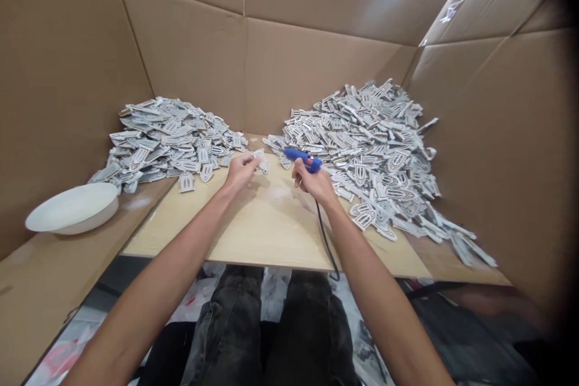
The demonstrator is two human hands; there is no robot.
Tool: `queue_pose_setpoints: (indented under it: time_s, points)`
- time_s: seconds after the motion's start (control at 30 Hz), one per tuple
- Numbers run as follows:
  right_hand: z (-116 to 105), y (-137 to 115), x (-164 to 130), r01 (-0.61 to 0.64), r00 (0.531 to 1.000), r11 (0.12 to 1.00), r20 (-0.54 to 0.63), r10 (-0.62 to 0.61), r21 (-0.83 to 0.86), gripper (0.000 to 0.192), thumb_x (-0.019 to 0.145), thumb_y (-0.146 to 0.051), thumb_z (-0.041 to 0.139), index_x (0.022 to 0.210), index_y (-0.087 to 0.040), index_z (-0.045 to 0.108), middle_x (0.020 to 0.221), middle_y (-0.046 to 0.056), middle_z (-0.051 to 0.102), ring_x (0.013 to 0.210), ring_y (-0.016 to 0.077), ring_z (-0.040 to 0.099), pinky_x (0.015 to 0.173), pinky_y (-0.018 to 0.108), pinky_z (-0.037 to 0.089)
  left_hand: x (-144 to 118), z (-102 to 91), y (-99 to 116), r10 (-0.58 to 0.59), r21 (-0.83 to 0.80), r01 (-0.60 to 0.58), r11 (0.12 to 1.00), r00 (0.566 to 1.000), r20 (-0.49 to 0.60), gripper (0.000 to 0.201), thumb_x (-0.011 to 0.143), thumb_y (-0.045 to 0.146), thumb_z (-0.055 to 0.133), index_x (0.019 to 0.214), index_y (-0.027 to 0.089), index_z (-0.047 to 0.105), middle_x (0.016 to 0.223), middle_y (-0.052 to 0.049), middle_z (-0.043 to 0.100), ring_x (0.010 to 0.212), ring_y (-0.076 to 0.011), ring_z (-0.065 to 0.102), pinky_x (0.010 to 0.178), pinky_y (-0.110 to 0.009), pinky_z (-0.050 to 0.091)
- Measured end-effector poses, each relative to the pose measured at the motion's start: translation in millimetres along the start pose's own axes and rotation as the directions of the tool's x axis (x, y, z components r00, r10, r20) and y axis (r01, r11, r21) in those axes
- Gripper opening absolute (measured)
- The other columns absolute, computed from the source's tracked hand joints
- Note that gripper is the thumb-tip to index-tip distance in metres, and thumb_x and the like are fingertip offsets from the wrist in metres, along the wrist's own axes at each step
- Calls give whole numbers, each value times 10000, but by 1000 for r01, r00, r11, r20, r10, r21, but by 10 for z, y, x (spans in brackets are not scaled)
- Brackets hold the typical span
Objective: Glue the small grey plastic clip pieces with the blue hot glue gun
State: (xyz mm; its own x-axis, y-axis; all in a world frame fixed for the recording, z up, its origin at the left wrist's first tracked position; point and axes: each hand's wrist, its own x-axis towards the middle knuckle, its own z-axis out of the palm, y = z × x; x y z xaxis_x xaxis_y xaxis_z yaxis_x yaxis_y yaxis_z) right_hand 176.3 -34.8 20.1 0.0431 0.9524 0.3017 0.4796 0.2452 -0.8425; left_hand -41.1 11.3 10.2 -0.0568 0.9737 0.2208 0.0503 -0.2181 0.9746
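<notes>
My right hand (313, 182) grips a blue glue gun (302, 158) whose nozzle points left toward my left hand. A black cord (324, 238) trails from the gun back over the board's near edge. My left hand (239, 171) pinches a small white flat piece (259, 157) just above the wooden board (262, 229). The gun's tip and the piece are a short way apart.
A large heap of grey-white cut-out pieces (375, 139) lies at the right, a smaller heap (165, 139) at the left. A white bowl (72, 208) sits on the left cardboard ledge. Cardboard walls (289, 54) enclose the space on three sides. My knees are below the board.
</notes>
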Motion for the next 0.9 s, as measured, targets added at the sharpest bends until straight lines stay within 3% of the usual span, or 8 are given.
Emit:
queue_pose_setpoints:
  time_s: [0.13,0.27,0.7,0.9]
  points:
    - [34,-47,-39,25,995,999,102,-23,-22,818,829,-998,437,732,-214,651,617,64,688,569,177,644,547,281,447,-12,65,-7,-48,-182,64,981,994,93,197,824,324,746,770,182,622,742,-7,605,607,-117,514,472,-217,334]
    - [49,-81,-73,30,991,997,133,-21,-67,819,841,-991,423,734,-215,663,619,62,694,588,182,656,559,282,447,-32,117,-9,-41,-265,72,962,992,119,187,793,288,739,765,192,581,706,10,577,557,-104,492,439,-215,316]
    - [91,-37,-74,38,988,998,150,-30,-47,777,859,-960,457,730,-220,658,617,42,681,589,177,635,576,281,443,-84,136,5,56,-230,-20,973,987,150,143,811,248,717,758,186,601,680,6,576,526,-108,492,431,-242,325]
    - [89,-31,-62,69,991,983,121,-49,-173,710,929,-853,467,597,-237,589,576,28,658,644,190,661,676,286,476,-85,132,-19,88,-183,-66,981,989,118,222,831,275,746,729,196,566,617,24,543,472,-96,455,435,-244,317]
